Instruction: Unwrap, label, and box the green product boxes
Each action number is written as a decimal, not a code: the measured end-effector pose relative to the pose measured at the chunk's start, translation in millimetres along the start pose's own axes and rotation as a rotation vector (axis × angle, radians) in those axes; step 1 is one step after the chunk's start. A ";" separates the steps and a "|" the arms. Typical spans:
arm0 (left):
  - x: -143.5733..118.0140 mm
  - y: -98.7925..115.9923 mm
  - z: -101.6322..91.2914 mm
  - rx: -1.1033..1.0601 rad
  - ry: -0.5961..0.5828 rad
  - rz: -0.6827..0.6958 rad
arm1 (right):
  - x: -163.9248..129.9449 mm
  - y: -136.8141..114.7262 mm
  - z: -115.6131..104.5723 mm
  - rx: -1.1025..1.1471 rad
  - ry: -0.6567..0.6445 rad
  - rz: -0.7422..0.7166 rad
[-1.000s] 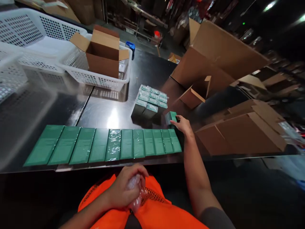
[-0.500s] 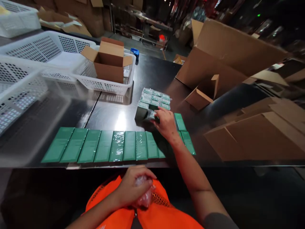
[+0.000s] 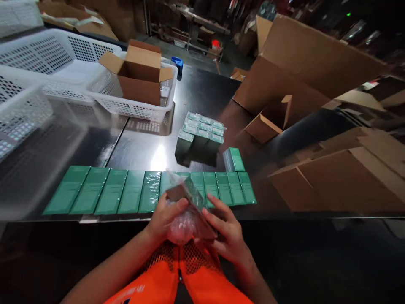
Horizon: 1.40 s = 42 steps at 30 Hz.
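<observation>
Close to my body, at the table's front edge, both hands are on a small box in clear plastic wrap (image 3: 202, 219). My left hand (image 3: 166, 215) is closed round its left end, together with crumpled clear film (image 3: 181, 228). On the right side of the box press the fingers of my right hand (image 3: 228, 230). Behind them lies a row of green boxes (image 3: 122, 192) along the edge, at least one in shiny wrap. One more green box (image 3: 236, 159) sits behind the row's right end. Farther back stands a block of upright wrapped boxes (image 3: 204, 128).
White perforated baskets (image 3: 136, 110) stand at the left, one holding an open brown carton (image 3: 139, 86). A blue tape roll or similar object (image 3: 177, 65) lies behind it. Large cardboard cartons (image 3: 284, 80) and a small open carton (image 3: 265, 126) occupy the right side.
My right hand has come back from the block of upright boxes with one wrapped box. My left hand has risen from my lap and now grips that box too, along with the crumpled film.
</observation>
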<state>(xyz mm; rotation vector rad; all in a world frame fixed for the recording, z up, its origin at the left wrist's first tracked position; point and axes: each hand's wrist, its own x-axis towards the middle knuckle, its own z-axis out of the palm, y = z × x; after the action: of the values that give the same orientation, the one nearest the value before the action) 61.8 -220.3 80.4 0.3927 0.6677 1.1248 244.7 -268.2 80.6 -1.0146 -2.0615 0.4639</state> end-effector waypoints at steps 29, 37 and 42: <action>-6.5 1.0 -19.4 0.382 0.132 0.305 | 19.6 -9.8 13.0 0.208 -0.069 0.169; 10.9 70.0 -13.6 1.026 -0.114 0.363 | 10.5 10.1 -3.0 0.493 -0.105 0.261; 9.0 73.4 -6.4 1.120 0.122 0.643 | 5.3 15.2 -9.9 0.636 0.036 0.359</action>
<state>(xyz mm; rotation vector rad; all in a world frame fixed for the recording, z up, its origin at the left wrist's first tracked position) 9.0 -183.3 117.3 1.5858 1.3121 1.2842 258.0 -254.7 80.3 -0.9737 -1.5282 1.1859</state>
